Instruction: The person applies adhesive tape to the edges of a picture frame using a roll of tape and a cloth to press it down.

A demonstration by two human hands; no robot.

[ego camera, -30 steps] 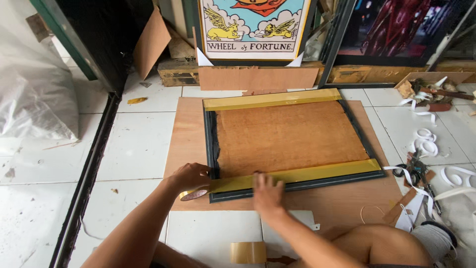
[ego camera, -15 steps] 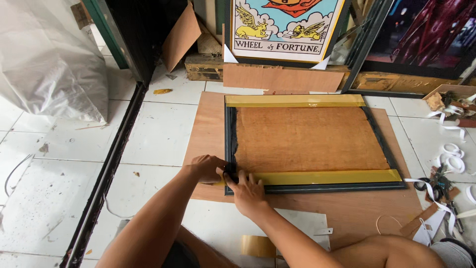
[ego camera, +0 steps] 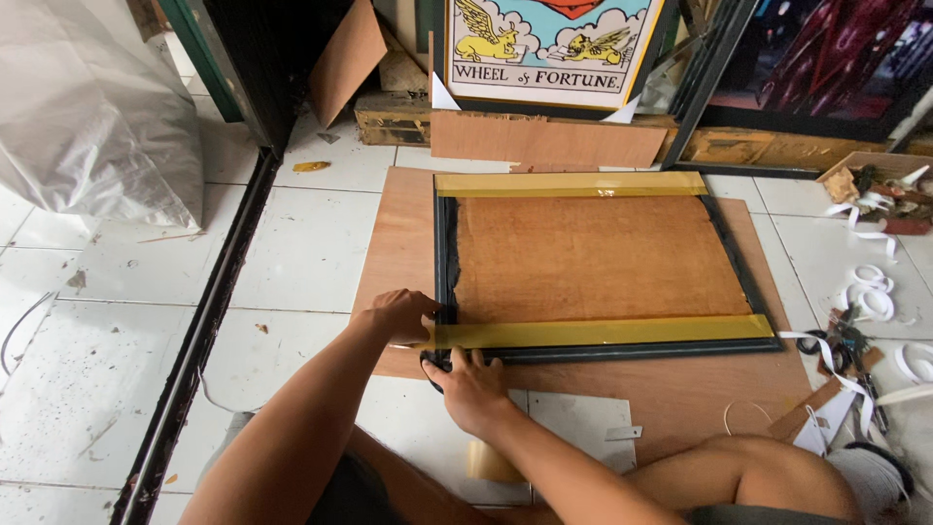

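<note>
A black picture frame (ego camera: 741, 275) lies face down on a plywood sheet (ego camera: 400, 233) on the floor, its brown backing board (ego camera: 593, 258) facing up. Yellowish tape strips run along the far edge (ego camera: 571, 184) and the near edge (ego camera: 622, 332). My left hand (ego camera: 400, 314) presses on the near-left corner where the near tape strip ends. My right hand (ego camera: 468, 382) grips the same corner from the near side, fingers on the frame's edge. My knee (ego camera: 748, 467) shows at lower right.
A colourful poster (ego camera: 549, 44) and dark framed pictures (ego camera: 826, 58) lean at the back. A white plastic sack (ego camera: 87, 107) sits at left beside a dark door track (ego camera: 209, 311). Tape scraps and tools (ego camera: 865, 301) litter the right. A tape roll (ego camera: 491, 462) lies near my arm.
My right hand slid left along the near tape strip to the frame's near-left corner, joining my left hand there. The view shifted so the frame sits further right.
</note>
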